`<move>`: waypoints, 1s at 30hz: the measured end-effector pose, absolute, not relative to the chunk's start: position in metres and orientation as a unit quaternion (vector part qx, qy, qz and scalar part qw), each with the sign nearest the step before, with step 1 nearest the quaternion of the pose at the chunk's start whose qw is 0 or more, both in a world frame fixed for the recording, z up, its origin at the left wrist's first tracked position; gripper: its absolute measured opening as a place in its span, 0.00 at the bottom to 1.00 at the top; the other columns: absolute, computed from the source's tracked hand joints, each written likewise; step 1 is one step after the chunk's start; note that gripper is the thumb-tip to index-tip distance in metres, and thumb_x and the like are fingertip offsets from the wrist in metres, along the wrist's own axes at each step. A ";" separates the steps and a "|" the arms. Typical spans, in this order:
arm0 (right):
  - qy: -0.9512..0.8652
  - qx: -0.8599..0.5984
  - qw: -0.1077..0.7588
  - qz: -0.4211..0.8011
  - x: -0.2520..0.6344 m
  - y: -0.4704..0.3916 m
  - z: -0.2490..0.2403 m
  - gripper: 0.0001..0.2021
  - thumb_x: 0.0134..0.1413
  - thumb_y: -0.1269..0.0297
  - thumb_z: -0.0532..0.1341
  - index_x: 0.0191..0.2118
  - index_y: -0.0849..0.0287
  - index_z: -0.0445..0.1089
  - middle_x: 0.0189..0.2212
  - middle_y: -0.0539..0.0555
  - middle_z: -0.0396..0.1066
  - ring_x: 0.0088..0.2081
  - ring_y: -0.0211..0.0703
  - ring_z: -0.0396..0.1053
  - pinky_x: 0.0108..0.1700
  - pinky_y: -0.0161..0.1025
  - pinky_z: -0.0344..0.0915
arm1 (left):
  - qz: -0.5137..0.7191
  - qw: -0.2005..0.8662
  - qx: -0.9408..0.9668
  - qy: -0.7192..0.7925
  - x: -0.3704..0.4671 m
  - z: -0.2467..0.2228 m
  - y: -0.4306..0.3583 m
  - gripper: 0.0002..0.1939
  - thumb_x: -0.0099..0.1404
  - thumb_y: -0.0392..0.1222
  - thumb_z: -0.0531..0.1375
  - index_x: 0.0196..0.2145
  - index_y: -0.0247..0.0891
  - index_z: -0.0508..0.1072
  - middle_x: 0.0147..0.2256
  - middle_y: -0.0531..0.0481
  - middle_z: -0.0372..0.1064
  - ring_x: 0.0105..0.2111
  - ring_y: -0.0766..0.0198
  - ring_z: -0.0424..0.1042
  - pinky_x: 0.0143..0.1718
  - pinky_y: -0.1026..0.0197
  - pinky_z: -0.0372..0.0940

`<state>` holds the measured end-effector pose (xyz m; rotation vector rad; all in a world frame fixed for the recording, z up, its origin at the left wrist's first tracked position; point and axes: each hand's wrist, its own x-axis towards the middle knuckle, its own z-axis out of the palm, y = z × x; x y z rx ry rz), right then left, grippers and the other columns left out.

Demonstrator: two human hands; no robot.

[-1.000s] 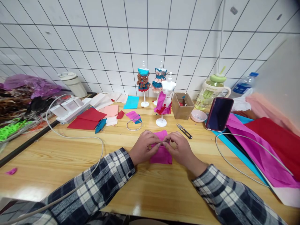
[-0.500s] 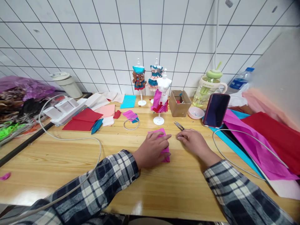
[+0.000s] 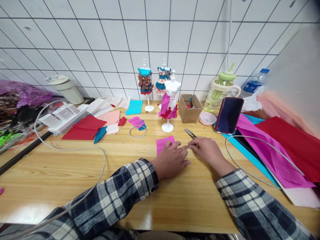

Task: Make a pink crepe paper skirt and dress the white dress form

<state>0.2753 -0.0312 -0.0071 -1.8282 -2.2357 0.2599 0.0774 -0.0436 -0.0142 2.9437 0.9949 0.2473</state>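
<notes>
My left hand (image 3: pixel 173 161) lies over the lower part of a magenta piece of paper or cloth (image 3: pixel 162 144), its fingers spread and reaching toward the right hand. My right hand (image 3: pixel 206 150) is closed with thumb and fingertips pinched together around the handle end of small dark snips (image 3: pixel 190 133), whose tips point away to the upper left. Behind the magenta piece stands a white mini dress form (image 3: pixel 172 88) with magenta and red material round its lower body. Two more dressed forms, one in brown and blue (image 3: pixel 145 81) and one in teal and pink (image 3: pixel 163 80), stand near the wall.
Coloured pieces, including a red sheet (image 3: pixel 85 127), and a cable ring (image 3: pixel 138 132) lie left of centre. A cardboard box (image 3: pixel 190 108), pink dish (image 3: pixel 207 118), phone (image 3: pixel 229 115) and bottles stand at the back right. Large coloured sheets (image 3: pixel 275 150) lie right; a power strip (image 3: pixel 62 118) sits left.
My left hand has slid right, closer to my right hand, uncovering the magenta piece's left part. My right hand has hardly moved. The view has shifted slightly.
</notes>
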 end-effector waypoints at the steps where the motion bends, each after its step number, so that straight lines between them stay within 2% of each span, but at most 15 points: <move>1: -0.764 -0.628 0.120 0.088 0.276 -0.031 -0.007 0.07 0.56 0.63 0.60 0.35 0.49 0.77 0.36 0.48 0.78 0.38 0.42 0.72 0.40 0.39 0.57 | 0.079 0.015 0.944 0.321 0.077 -0.013 -0.043 0.21 0.70 0.54 0.49 0.48 0.37 0.69 0.58 0.44 0.64 0.57 0.48 0.58 0.52 0.42 0.53; 8: -0.764 -0.634 0.109 0.053 0.287 -0.029 -0.007 0.08 0.54 0.64 0.61 0.33 0.49 0.78 0.35 0.48 0.78 0.36 0.44 0.73 0.34 0.39 0.58 | 0.091 0.059 0.939 0.327 0.074 -0.006 -0.039 0.21 0.68 0.53 0.53 0.50 0.36 0.68 0.50 0.44 0.71 0.50 0.48 0.62 0.51 0.43 0.53; 13: -0.778 -0.609 0.139 0.059 0.286 -0.031 -0.004 0.08 0.56 0.62 0.61 0.35 0.48 0.78 0.36 0.48 0.78 0.37 0.42 0.73 0.36 0.38 0.59 | 0.092 0.052 0.943 0.315 0.072 -0.008 -0.042 0.17 0.67 0.52 0.54 0.46 0.37 0.69 0.58 0.44 0.65 0.54 0.47 0.59 0.52 0.42 0.51; 17: -0.795 -0.593 0.115 0.059 0.279 -0.034 -0.001 0.08 0.56 0.65 0.60 0.35 0.49 0.78 0.34 0.48 0.78 0.37 0.42 0.73 0.37 0.39 0.57 | 0.094 0.036 0.943 0.317 0.073 -0.011 -0.043 0.17 0.68 0.53 0.53 0.45 0.37 0.68 0.62 0.45 0.59 0.55 0.46 0.58 0.51 0.42 0.52; 24: -0.787 -0.607 0.101 0.049 0.279 -0.035 -0.001 0.08 0.55 0.65 0.61 0.35 0.48 0.78 0.35 0.49 0.79 0.38 0.44 0.73 0.37 0.40 0.56 | 0.078 0.022 0.948 0.308 0.078 -0.009 -0.038 0.18 0.69 0.53 0.51 0.45 0.36 0.69 0.55 0.45 0.67 0.49 0.49 0.62 0.47 0.45 0.54; 30: -0.771 -0.631 0.083 0.024 0.285 -0.034 0.001 0.09 0.55 0.65 0.60 0.32 0.50 0.78 0.35 0.50 0.78 0.36 0.45 0.73 0.35 0.40 0.57 | 0.071 0.032 0.948 0.307 0.073 -0.012 -0.038 0.20 0.69 0.53 0.51 0.49 0.36 0.69 0.57 0.43 0.66 0.51 0.48 0.62 0.48 0.45 0.53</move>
